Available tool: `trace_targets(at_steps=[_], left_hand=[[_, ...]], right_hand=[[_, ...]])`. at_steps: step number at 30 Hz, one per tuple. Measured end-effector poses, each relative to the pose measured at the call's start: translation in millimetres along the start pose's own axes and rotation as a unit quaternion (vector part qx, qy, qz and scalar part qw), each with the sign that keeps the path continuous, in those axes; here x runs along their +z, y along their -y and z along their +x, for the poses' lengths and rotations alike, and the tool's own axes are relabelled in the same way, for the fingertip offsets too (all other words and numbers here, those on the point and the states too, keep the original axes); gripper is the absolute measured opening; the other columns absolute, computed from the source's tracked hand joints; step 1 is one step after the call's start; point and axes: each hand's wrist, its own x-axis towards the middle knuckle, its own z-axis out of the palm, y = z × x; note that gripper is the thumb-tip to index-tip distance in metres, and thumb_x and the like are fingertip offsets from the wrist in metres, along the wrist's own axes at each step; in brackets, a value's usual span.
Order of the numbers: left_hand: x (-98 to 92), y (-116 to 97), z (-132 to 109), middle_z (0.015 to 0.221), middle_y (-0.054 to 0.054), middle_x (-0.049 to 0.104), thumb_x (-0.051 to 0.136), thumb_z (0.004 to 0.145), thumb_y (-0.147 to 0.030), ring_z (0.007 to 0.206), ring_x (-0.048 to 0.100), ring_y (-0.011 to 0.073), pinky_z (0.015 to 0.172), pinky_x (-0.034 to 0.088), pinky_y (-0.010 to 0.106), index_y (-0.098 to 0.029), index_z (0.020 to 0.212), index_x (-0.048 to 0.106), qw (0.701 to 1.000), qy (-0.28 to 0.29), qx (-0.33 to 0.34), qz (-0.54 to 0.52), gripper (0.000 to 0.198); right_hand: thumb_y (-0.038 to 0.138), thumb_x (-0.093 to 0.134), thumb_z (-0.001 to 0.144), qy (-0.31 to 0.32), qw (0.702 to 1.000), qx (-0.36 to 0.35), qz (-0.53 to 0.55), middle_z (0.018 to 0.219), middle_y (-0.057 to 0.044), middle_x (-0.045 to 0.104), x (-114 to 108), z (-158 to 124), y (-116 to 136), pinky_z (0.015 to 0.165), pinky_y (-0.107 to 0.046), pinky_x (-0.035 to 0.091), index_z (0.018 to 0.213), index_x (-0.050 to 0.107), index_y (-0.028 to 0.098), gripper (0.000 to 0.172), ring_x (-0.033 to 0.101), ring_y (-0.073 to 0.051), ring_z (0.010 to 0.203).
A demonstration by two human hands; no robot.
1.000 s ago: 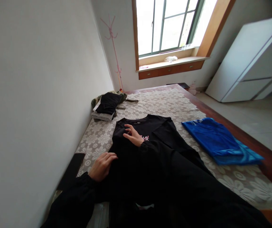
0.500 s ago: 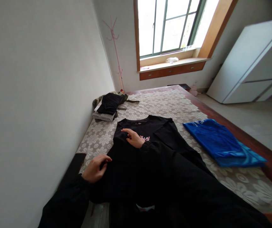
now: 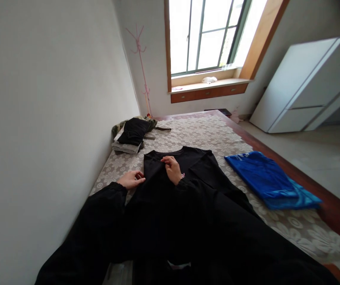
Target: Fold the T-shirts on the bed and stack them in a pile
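Observation:
A black T-shirt lies spread on the bed, its neckline toward the window and a small pink print on the chest, partly covered by my right arm. At the shirt's left edge, just below the shoulder, is my left hand; thumb and fingers are a little apart, with the fingertips touching the fabric. My right hand rests on the upper chest below the collar, fingers pointing left and slightly bent against the cloth. Dark sleeves merge with the lower part of the shirt, hiding its hem.
A folded blue garment lies to the right near the wooden bed edge. Against the left wall sits a stack of folded clothes. Beyond the bed are a pink coat rack, a window and a white fridge.
My left hand has moved up along the shirt's left edge to near the shoulder. My right hand has shifted slightly up and right, its fingers more bent. The view has tilted a little.

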Motion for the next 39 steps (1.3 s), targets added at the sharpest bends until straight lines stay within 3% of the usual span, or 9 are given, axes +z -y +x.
trace_targets(at_steps=[8,15,19,22,26,29,32,36,39], left_hand=[[2.5,13,-21,0.063,-0.002,0.063,0.061,0.076,-0.067,0.053,0.057,0.0151,0.049,0.041,0.025,-0.022,0.077,0.055,0.998,0.020,-0.036,-0.052,0.045],[6.6,-1,-78,0.070,0.000,0.064,0.065,0.076,-0.065,0.062,0.058,0.0174,0.057,0.033,0.027,-0.024,0.074,0.056,0.995,-0.026,0.011,0.091,0.042],[16.4,-9,-103,0.082,0.001,0.066,0.068,0.075,-0.045,0.069,0.060,0.0196,0.059,0.032,0.029,-0.025,0.082,0.055,0.988,-0.048,0.039,0.138,0.025],[13.6,-2,-108,0.082,0.000,0.064,0.057,0.073,-0.018,0.071,0.059,0.0184,0.062,0.034,0.029,-0.025,0.084,0.053,0.988,-0.058,0.049,0.134,0.013],[3.5,14,-113,0.075,-0.002,0.059,0.051,0.072,-0.012,0.068,0.055,0.0164,0.062,0.036,0.028,-0.025,0.082,0.051,0.988,-0.115,0.029,0.094,0.016],[7.9,20,-122,0.081,-0.001,0.061,0.052,0.078,-0.015,0.073,0.057,0.0172,0.066,0.040,0.028,-0.025,0.088,0.056,0.989,-0.119,0.052,0.076,0.015],[19.1,20,-128,0.092,0.002,0.065,0.049,0.085,-0.017,0.083,0.061,0.0190,0.073,0.042,0.030,-0.026,0.094,0.059,0.988,-0.101,0.072,0.091,0.016],[27.2,16,-131,0.097,0.003,0.066,0.053,0.086,-0.019,0.088,0.063,0.0200,0.074,0.042,0.030,-0.026,0.097,0.059,0.986,-0.095,0.059,0.121,0.015],[28.2,12,-133,0.097,0.003,0.067,0.053,0.085,-0.017,0.088,0.064,0.0198,0.074,0.042,0.029,-0.025,0.098,0.058,0.986,-0.088,0.060,0.127,0.015]], right_hand=[[0.008,0.042,0.059,0.018,0.999,0.014,-0.026,0.114,-0.008,0.062,-12,7,-9,0.087,-0.036,0.053,0.089,0.071,0.020,0.044,0.060,-0.021,0.100],[0.016,0.056,0.073,0.173,0.971,0.134,-0.093,0.113,-0.005,0.067,-31,17,-5,0.077,-0.035,0.054,0.123,0.061,0.022,0.050,0.061,-0.017,0.077],[0.026,0.076,0.073,0.215,0.956,0.130,-0.150,0.121,-0.008,0.065,-30,19,11,0.097,-0.043,0.048,0.140,0.050,0.025,0.072,0.063,-0.024,0.103],[0.021,0.081,0.067,0.308,0.939,0.115,-0.096,0.127,-0.008,0.063,-34,20,34,0.098,-0.042,0.049,0.147,0.046,0.028,0.088,0.060,-0.027,0.115],[0.032,0.076,0.076,0.420,0.884,0.202,0.030,0.123,-0.006,0.068,-52,22,63,0.083,-0.035,0.057,0.143,0.053,0.027,0.071,0.067,-0.025,0.104],[0.033,0.077,0.074,0.452,0.863,0.225,0.004,0.115,-0.005,0.071,-65,22,64,0.079,-0.035,0.058,0.138,0.060,0.026,0.066,0.069,-0.024,0.097],[0.029,0.082,0.068,0.454,0.874,0.172,-0.031,0.117,-0.004,0.071,-67,22,52,0.088,-0.037,0.056,0.133,0.064,0.027,0.067,0.066,-0.026,0.104],[0.032,0.082,0.069,0.363,0.919,0.134,-0.072,0.121,-0.004,0.070,-55,26,32,0.095,-0.039,0.051,0.128,0.067,0.027,0.061,0.064,-0.026,0.108],[0.029,0.081,0.069,0.299,0.939,0.151,-0.083,0.110,-0.004,0.073,-40,30,19,0.093,-0.041,0.052,0.121,0.071,0.025,0.054,0.066,-0.024,0.097]])
